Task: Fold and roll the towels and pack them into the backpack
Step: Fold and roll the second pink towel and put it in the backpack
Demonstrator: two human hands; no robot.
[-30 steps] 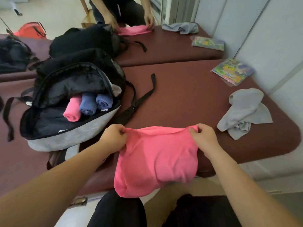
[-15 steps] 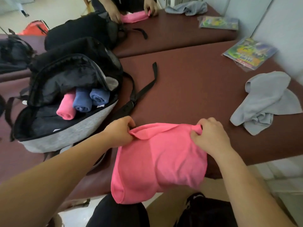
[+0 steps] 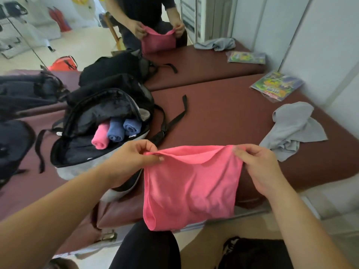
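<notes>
- Head view, lower centre: holding a bright pink microfibre towel [image 3: 192, 187] up in the air by its two top corners, in front of the near edge of the dark maroon padded table [image 3: 223, 117].
- Pinching the top corner at frame left between thumb and curled fingers of the left hand [image 3: 134, 158]; gripping the opposite top corner with the right hand [image 3: 260, 167], fingers curled over the hem.
- Hanging straight down from both hands, doubled over, top hem running left to right across the frame with a slight sag in the middle, fold at the bottom; about as wide as tall, so no clear long axis.
- Centre left, just beyond the left hand: an open black and grey fabric backpack [image 3: 77, 169] lying on the table, mouth toward the camera, black straps spread beside it.
- Inside it, side by side and touching: one rolled pink towel [image 3: 100, 136] and two rolled blue towels [image 3: 116, 131], ends pointing toward the lower left of the frame.
- Between held towel and backpack: only the left hand and forearm, covering part of the bag's grey wall.
- Right of frame, on the table, near the right hand but apart: a crumpled light grey towel [image 3: 293, 131].
- Upper right: a colourful flat plastic packet [image 3: 275, 86].
- Top centre: a figure in dark clothes [image 3: 143, 10] holding a similar pink cloth [image 3: 158, 42] by two corners; mirror image or second person, cannot tell.
</notes>
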